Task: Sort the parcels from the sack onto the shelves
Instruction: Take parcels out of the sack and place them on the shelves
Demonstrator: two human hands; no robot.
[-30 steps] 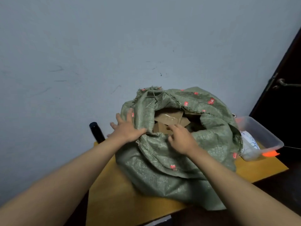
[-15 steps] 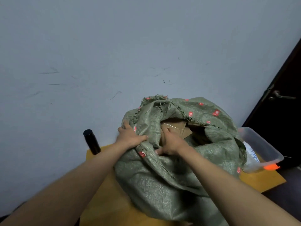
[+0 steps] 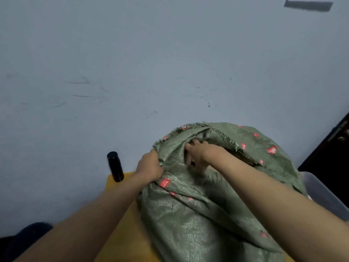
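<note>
At the left of the frame a black bottle (image 3: pixel 115 166) stands upright on the back corner of the yellow table (image 3: pixel 124 231), just beside the wall; it sits where it did a second ago, apart from the work.

Right of it, the left hand (image 3: pixel 150 168) now has its fingers curled tight around a bunched fold of the green woven sack (image 3: pixel 198 214) at the left side of the mouth. A second ago that hand lay flatter on the cloth with fingers spread; now it is a real grip, holding the rim out and down.

In the middle of the frame the right hand (image 3: pixel 200 155) has gone deeper. Earlier it rested on the near lip with brown cardboard showing in the opening; now its fingertips have passed under the far flap of the mouth and are hidden, so I cannot tell whether they are pinching anything or merely feeling about. The parcels are inside the sack, and almost none of them shows; only a thin brown sliver sits under the frayed edge to the right of the wrist.

By my reading, the first pick is under way and nothing has come out.

At the right edge a clear plastic tub (image 3: pixel 324 197) sits just beside the sack, partly covered by it.
</note>
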